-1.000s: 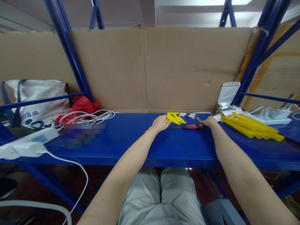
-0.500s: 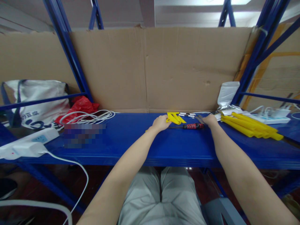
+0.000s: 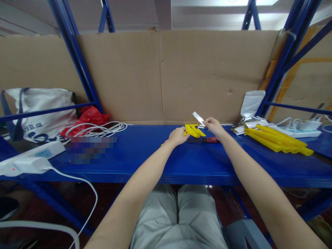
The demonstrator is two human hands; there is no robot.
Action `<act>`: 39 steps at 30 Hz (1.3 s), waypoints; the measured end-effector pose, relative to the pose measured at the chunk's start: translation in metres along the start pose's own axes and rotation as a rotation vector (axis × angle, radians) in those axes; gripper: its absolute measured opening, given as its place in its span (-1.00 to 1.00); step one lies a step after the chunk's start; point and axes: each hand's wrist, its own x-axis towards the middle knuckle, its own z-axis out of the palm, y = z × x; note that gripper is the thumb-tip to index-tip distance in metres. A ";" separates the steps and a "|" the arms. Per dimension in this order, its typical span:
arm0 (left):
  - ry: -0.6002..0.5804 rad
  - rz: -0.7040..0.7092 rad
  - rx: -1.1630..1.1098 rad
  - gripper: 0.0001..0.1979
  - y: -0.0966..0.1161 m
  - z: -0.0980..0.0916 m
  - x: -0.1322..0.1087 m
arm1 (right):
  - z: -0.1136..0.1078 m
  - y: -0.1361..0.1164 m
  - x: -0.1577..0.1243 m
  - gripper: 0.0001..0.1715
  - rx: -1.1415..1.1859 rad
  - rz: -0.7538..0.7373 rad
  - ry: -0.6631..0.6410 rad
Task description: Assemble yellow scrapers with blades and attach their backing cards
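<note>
My left hand [image 3: 178,136] rests near the back of the blue tabletop, fingers closed on a flat yellow plastic piece [image 3: 193,130] with angled, strap-like bars. A bit of yellow also shows at the wrist's left side. Raised slightly above the back edge, my right hand [image 3: 213,126] pinches a thin white strip [image 3: 198,118] that tilts up to the left. Between and below the hands lies a screwdriver [image 3: 209,140] with a red and black handle, its shaft pointing left. Small white pieces [image 3: 201,126] lie behind the yellow piece, partly hidden by the right hand.
Yellow tubes [image 3: 277,138] lie bundled at right, beside silver packets [image 3: 252,103] and a white power strip [image 3: 298,131]. At left are another power strip [image 3: 33,159], coiled white cable [image 3: 111,129], a red bag [image 3: 90,119] and a cloth bag [image 3: 44,110]. Cardboard [image 3: 160,76] stands behind.
My right hand has moved left and up from beside the silver packets, bringing the white strip. My left hand and the yellow piece stay where they were.
</note>
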 end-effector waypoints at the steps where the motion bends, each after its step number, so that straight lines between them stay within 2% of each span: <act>1: 0.006 -0.009 0.000 -0.63 0.000 0.000 0.000 | 0.005 -0.005 -0.005 -0.78 0.065 0.045 -0.102; 3: 0.015 -0.022 -0.003 -0.61 0.000 -0.001 0.000 | 0.011 -0.011 -0.014 -0.79 0.171 0.146 -0.260; 6: 0.021 -0.030 -0.017 -0.61 0.000 -0.001 0.000 | 0.015 -0.014 -0.021 -0.78 0.204 0.262 -0.337; 11: 0.031 -0.032 -0.034 -0.62 0.001 -0.002 -0.001 | 0.016 -0.008 -0.018 -0.84 0.102 0.279 -0.327; 18: 0.043 -0.050 -0.048 -0.54 0.002 -0.004 -0.002 | 0.017 -0.004 -0.015 -0.80 -0.066 0.272 -0.324; 29: 0.054 0.113 0.035 -0.56 -0.001 0.002 -0.003 | 0.019 -0.004 -0.016 -0.77 -0.045 0.218 -0.269; 39: 0.040 0.152 0.097 -0.55 -0.002 0.002 -0.002 | 0.015 -0.009 -0.017 -0.83 -0.030 0.259 -0.329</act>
